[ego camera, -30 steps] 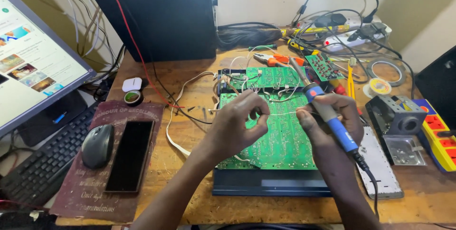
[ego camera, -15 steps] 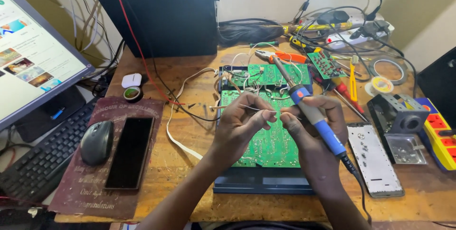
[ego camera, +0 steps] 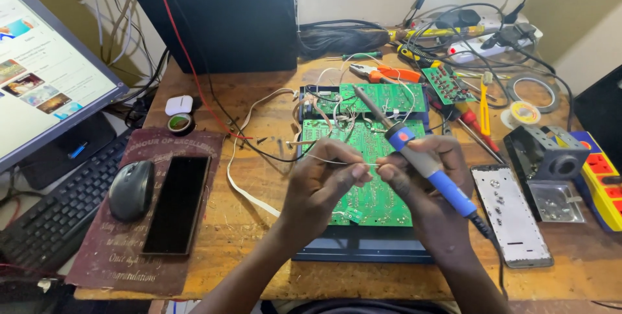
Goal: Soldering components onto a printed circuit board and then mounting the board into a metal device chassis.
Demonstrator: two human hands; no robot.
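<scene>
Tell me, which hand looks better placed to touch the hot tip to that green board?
Probably the right hand. It already holds the blue-handled soldering iron, whose tip points over the green circuit board. The left hand is busy pinching a thin wire, which both hands meet on above the board.

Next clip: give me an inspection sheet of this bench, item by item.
Surface: wooden table, worn.
Job's things: green circuit board on a dark tray; thin wire pinched between both hands; blue-handled soldering iron in the right hand.
Clutter: pliers, screwdrivers, tape rolls, phone, mouse.
Hands: left hand pinching the wire; right hand gripping iron and wire end.
Cables: tangle by the power strip; red lead across the table.
Surroundings: monitor, keyboard, black speaker box.
</scene>
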